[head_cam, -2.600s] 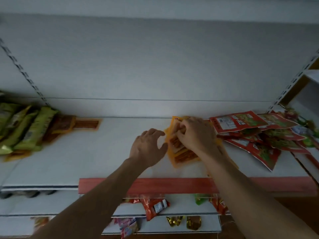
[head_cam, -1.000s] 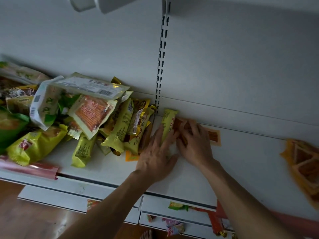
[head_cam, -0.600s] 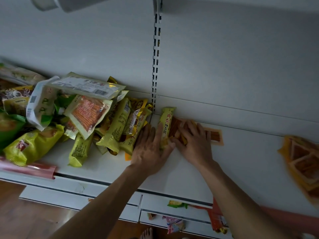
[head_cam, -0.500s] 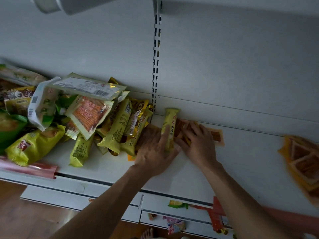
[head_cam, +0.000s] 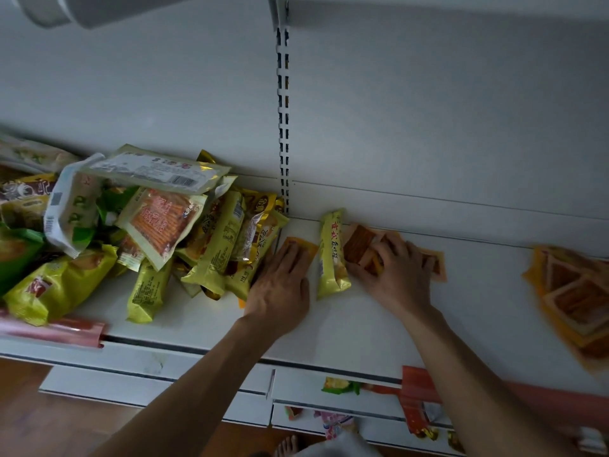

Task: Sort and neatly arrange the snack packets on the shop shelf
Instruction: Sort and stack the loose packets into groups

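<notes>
A person is leaning over a white shop shelf [head_cam: 362,328], seen from above, with both bare arms stretched out. The left hand [head_cam: 283,285] is lying flat with fingers straight and together, pressing down on a flat orange packet [head_cam: 301,247] at the right edge of a heap of snack packets [head_cam: 158,225]. The heap is sprawling in disorder over the left part of the shelf, mostly yellow and green wrappers, with a pale one lying on top. The right hand [head_cam: 392,275] is curling its fingers around a stack of orange packets [head_cam: 357,247] near the back wall, tilting the top one up. A long yellow packet [head_cam: 331,255] is lying between the two hands, pointing toward the back wall and touching the stack. Well to the right, more orange packets [head_cam: 580,298] are lying in a loose, blurred pile. A slotted metal upright [head_cam: 282,127] is running up the back wall behind the heap. Lower shelves [head_cam: 158,384] are showing below, holding a few scattered packets.
</notes>
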{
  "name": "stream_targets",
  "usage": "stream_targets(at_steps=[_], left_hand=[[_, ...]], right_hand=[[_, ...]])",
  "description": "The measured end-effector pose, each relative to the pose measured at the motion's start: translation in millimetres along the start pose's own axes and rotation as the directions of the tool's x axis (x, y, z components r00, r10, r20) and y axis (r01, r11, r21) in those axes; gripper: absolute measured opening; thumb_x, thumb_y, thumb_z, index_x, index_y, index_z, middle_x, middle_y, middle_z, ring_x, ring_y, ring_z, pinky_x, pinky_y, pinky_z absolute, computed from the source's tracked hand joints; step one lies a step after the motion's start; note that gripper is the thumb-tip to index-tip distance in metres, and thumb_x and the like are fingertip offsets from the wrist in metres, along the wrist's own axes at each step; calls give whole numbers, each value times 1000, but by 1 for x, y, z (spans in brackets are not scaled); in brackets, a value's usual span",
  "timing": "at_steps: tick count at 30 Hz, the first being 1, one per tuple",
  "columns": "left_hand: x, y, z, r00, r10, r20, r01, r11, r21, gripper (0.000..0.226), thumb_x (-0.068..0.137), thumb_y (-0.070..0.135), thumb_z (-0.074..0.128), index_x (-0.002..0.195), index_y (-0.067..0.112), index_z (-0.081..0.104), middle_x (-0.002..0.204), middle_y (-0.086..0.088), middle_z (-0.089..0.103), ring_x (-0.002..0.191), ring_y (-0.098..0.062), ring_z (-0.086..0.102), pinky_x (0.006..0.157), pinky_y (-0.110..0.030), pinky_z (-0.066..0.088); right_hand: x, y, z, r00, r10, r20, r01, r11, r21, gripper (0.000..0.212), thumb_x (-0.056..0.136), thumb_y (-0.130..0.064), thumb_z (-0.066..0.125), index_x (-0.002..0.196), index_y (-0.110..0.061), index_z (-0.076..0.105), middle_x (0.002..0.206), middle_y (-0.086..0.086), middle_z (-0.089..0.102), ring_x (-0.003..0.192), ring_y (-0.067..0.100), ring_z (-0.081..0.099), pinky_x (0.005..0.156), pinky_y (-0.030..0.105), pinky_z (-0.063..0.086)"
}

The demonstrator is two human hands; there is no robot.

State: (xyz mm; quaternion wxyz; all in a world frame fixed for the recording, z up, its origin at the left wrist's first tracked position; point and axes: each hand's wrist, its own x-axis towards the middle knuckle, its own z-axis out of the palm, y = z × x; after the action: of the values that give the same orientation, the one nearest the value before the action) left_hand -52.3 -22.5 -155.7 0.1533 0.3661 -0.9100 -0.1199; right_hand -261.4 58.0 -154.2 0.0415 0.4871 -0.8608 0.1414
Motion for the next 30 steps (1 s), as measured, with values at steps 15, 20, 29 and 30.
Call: stream_targets(at_steps=[15,20,29,30], left_hand=[[-11,-2,-8,989,150,-1,-150,986,-67,47,98,30,43,138,9,53,148,-11,46,138,-27,42,117,-48,25],[-14,0,-10,982,166,86,-171,984,48,62,98,44,7,147,26,41,156,-1,34,145,-24,30,119,-45,14],[-12,10,-5,985,170,25,-169,985,-26,48,101,33,40,147,18,43,151,-8,43,142,-30,34,120,-46,17],[-9,13,-5,978,210,-3,-209,976,-61,46,99,29,45,143,14,48,145,-10,49,137,-31,41,118,-46,22]], right_hand=[[-6,11,0,999,6,-49,5,973,230,32,73,-43,78,97,-24,69,135,-6,56,130,26,45,106,53,29],[-2,4,-7,991,128,-34,-110,939,325,36,72,-50,77,94,-23,68,132,-1,57,133,27,40,111,52,24],[-1,3,-4,977,196,82,-196,981,-14,79,80,-72,52,142,-26,39,147,10,40,137,36,30,110,56,22],[-1,4,-7,981,185,56,-186,983,3,73,82,-67,55,141,-26,43,144,7,45,135,33,35,109,52,24]])
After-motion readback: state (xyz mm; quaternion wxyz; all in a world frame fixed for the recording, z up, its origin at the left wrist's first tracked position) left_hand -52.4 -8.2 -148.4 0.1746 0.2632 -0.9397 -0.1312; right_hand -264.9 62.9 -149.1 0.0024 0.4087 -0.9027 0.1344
